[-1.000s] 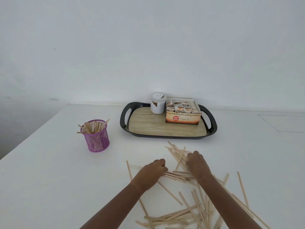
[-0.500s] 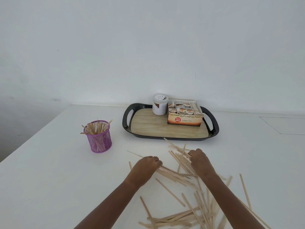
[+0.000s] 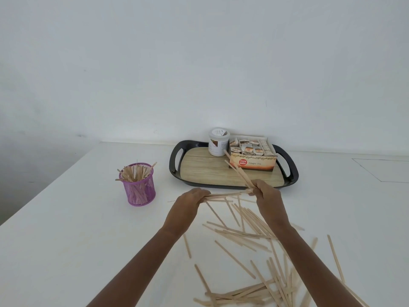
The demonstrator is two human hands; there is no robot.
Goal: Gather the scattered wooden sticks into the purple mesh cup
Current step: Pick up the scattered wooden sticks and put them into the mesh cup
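A white tabletop (image 3: 66, 240) is spread beneath everything. A black tray (image 3: 174, 165) with a wood-grain base is set just beyond the right hand (image 3: 266, 196). Loose wooden sticks (image 3: 243, 235) are strewn nearer than that hand. The purple mesh cup (image 3: 139, 189), already stocked with sticks, is stood left of the left hand (image 3: 188, 204). A level bundle (image 3: 223, 195) is gripped by the left hand, and a raised bundle (image 3: 238, 169) by the right hand.
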